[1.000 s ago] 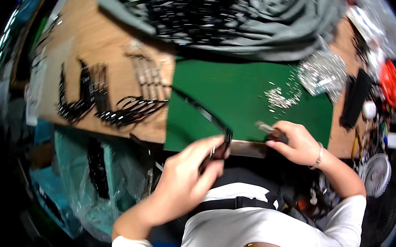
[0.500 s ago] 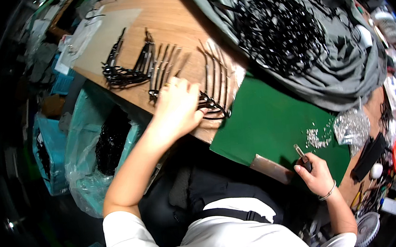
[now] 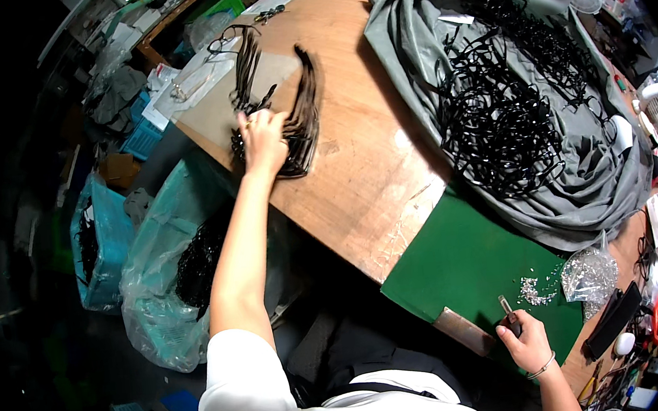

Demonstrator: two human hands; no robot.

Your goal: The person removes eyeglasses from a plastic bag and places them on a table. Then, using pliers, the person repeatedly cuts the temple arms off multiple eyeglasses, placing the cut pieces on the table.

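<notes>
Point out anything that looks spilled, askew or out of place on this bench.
Small shiny bits lie scattered loose on the green mat, beside their clear bag. The grey cloth is rumpled, with black strips tangled in a heap, unlike the neat bundles at the left hand. The right hand holds a small tool.

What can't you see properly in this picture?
Head view only:
- What the left hand pinches: its fingers cover that part of the row of black curved pieces.
- The small tool in the right hand: the fist hides most of it.
- The tiny shiny bits on the green mat: too small to tell.
- The clutter at the right rim: bent and blurred by the lens.
</notes>
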